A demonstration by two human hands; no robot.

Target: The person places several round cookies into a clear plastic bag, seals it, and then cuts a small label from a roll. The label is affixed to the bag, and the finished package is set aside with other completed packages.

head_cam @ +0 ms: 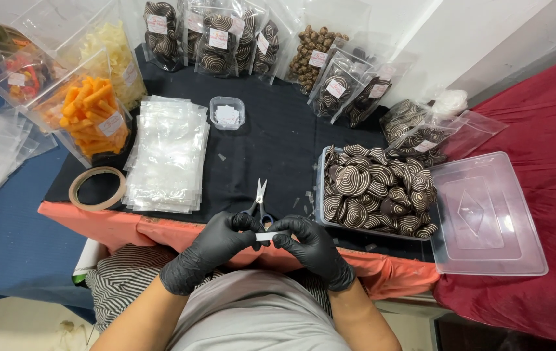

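Both my hands wear black gloves and meet at the near edge of the black-covered table. My left hand [216, 244] and my right hand [310, 247] pinch a small white strip [271, 236] between their fingertips, one at each end. Small scissors [258, 203] lie on the black cloth [278, 136] just beyond my fingers, blades pointing away. A clear tub [320, 188] full of brown-and-white swirl cookies [379, 188] stands to the right of my right hand.
A stack of clear empty pouches [167, 156] lies left of centre, a tape roll [97, 188] beside it. A small box of white labels [227, 114] sits behind. Filled snack bags line the back. The tub's clear lid [486, 214] rests on red cloth at right.
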